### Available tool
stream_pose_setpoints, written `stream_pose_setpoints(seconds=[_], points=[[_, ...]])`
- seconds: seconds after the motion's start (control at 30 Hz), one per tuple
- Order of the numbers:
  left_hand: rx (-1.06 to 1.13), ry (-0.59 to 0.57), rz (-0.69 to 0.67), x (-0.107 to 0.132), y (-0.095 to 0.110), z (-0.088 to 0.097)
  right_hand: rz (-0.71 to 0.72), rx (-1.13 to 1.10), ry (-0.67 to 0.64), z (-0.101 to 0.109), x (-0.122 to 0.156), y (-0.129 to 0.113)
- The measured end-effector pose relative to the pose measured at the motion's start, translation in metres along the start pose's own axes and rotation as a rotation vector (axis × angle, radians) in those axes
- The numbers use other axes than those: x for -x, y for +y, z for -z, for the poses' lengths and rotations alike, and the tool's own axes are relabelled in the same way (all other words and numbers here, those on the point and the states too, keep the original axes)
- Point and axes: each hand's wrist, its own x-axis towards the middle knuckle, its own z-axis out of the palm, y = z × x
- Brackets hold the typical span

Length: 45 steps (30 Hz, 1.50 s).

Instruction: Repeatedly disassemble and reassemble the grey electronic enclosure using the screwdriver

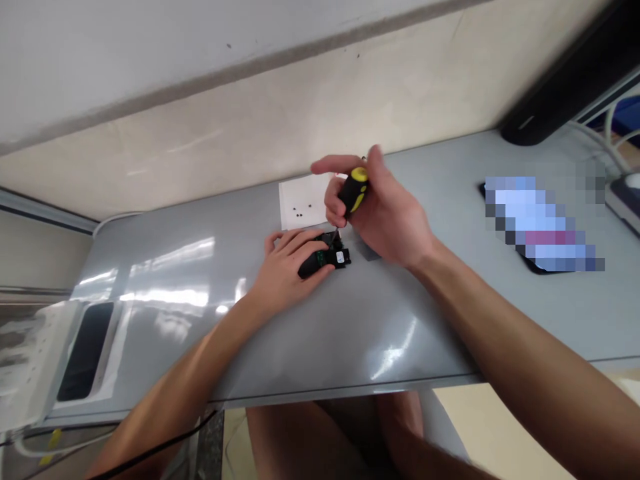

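Note:
My left hand (285,263) lies over a small black device (325,255) on the grey table (350,320), fingers curled round it and pinning it down. A green part and a small white label show at the device's right end. My right hand (380,207) grips a screwdriver with a black and yellow handle (355,189), held nearly upright, its thin shaft pointing down onto the device. Just behind the hands lies a white sheet of paper (303,203) with several tiny dark screws (299,214) on it.
A blurred-out flat object (543,223) lies on the table at the right. A black base (565,93) and cables stand at the far right corner. A white device with a dark window (60,353) sits at the left edge. The wall is right behind the table.

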Motion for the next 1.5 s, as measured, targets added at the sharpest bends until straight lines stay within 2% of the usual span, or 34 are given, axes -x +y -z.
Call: stream_pose_setpoints(seconds=[0.07,0.33,0.53,0.67,0.8,1.0,1.13,1.37,1.5], points=[[-0.005,0.011,-0.006,0.000,0.000,0.000,0.017,-0.016,-0.014,0.001,0.000,-0.001],[0.005,0.023,-0.029,0.001,0.000,0.001,0.064,0.050,0.077,-0.002,0.002,0.007],[0.049,-0.007,0.013,0.000,0.000,0.002,0.096,-0.023,0.049,-0.007,0.003,0.007],[0.064,0.000,-0.006,0.000,0.000,0.001,0.138,0.020,0.054,-0.010,0.004,0.008],[0.051,0.003,0.008,0.001,0.000,0.000,0.107,0.082,0.093,-0.012,0.006,0.008],[0.049,0.011,-0.005,0.001,0.000,-0.001,0.161,0.062,0.057,-0.013,0.008,0.007],[0.040,0.012,-0.010,0.001,0.000,-0.002,0.133,0.125,0.074,-0.011,0.008,0.008],[0.020,0.000,0.011,0.001,0.003,0.000,0.047,0.046,0.105,-0.009,0.006,0.008],[0.023,0.014,0.006,0.002,0.003,0.000,0.019,-0.071,0.029,-0.006,0.004,0.003]])
